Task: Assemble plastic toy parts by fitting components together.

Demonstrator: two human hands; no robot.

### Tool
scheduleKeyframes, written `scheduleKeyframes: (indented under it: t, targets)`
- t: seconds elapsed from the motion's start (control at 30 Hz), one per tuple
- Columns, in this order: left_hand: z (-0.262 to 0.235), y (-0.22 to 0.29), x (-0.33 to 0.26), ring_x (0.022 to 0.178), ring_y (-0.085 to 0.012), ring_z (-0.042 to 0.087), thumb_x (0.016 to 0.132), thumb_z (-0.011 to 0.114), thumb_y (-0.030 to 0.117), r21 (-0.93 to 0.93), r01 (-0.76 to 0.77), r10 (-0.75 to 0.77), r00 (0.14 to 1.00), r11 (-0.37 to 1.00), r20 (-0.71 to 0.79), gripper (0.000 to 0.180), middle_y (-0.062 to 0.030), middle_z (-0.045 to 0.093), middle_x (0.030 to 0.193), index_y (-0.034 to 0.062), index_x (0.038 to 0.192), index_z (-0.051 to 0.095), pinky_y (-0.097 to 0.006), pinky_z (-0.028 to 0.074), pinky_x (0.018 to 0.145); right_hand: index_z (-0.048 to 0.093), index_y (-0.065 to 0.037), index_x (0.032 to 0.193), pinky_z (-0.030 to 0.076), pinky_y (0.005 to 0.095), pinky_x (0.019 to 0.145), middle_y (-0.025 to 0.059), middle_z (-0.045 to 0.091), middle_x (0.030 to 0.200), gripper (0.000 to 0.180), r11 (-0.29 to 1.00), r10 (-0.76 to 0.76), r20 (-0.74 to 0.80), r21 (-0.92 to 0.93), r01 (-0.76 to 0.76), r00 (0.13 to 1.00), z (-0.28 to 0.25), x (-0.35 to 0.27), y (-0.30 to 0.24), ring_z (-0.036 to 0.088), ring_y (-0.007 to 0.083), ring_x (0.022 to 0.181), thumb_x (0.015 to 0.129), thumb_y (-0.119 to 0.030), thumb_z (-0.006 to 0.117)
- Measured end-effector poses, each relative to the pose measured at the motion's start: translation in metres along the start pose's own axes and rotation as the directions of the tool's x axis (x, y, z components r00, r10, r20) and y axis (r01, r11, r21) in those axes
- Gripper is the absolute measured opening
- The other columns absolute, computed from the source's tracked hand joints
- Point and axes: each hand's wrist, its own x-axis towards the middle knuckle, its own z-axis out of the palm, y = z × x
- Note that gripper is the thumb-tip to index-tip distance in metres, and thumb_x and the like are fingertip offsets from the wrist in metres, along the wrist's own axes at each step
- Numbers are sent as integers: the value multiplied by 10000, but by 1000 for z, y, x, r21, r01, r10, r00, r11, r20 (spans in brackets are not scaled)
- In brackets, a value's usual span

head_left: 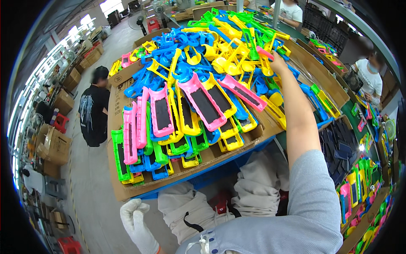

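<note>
A large heap of moulded plastic parts in blue, yellow, green and pink fills a cardboard box before me. My right hand (278, 64), bare, reaches far into the right side of this heap. Its fingers close on one end of a pink plastic part (264, 53), beside a yellow part (265, 67); the fingertips are partly hidden. Low on the left, my left hand (134, 218) wears a white glove. It hangs off the box's near corner with fingers curled in and nothing in them. Long frames with dark panels, such as a pink frame (202, 101), lie along the near side.
The box's cardboard edge (169, 180) runs across in front of my knees. Dark flat panels (340, 146) and more coloured parts (359, 186) lie to my right. A person in black (94, 108) is at the left; a masked person (370, 76) works at the right.
</note>
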Motion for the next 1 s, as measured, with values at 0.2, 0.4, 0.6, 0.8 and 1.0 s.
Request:
scheduleKeyframes:
  t: [0.2,0.4,0.6,0.8,1.0]
  targets:
    - [8,-2,9,797,-172,539,862,457,121,40,32,-31,999,999,-22,226,-108,556,877,-32,1015,521,-299,433,776,664,-173,961,435,429,853,95,627,1046,188,906,-231,58,-351,237,971,-13,-1,-19,566,293,991,813,-240,569]
    - [27,-4,17,775,-154,553,830,530,106,-134,48,-30,991,990,133,199,-105,566,894,-37,968,537,-283,447,742,655,-90,892,457,390,737,90,607,858,167,995,49,-248,96,-26,968,-77,-4,-19,583,246,855,827,-219,570]
    - [23,-13,22,725,-140,553,834,540,119,-220,86,10,915,972,404,147,-105,570,883,-21,872,562,-257,442,693,564,-20,959,414,322,704,70,567,909,181,-482,-305,113,838,-255,946,-166,-186,-89,527,191,806,897,-171,486]
    - [54,-4,27,729,-145,540,781,510,-45,-374,71,232,673,925,703,148,-114,572,887,-22,914,571,-255,438,689,576,-112,827,360,270,682,-1,432,786,133,-760,-619,-187,386,-522,763,-166,-295,-135,413,129,739,901,-188,495]
    - [37,-16,9,768,-143,536,780,496,0,-300,58,171,714,952,679,131,-110,573,865,-23,880,578,-260,428,717,469,-113,589,418,293,549,25,461,678,185,-737,-671,-375,253,-626,639,-187,-294,-164,475,157,637,772,-96,481]
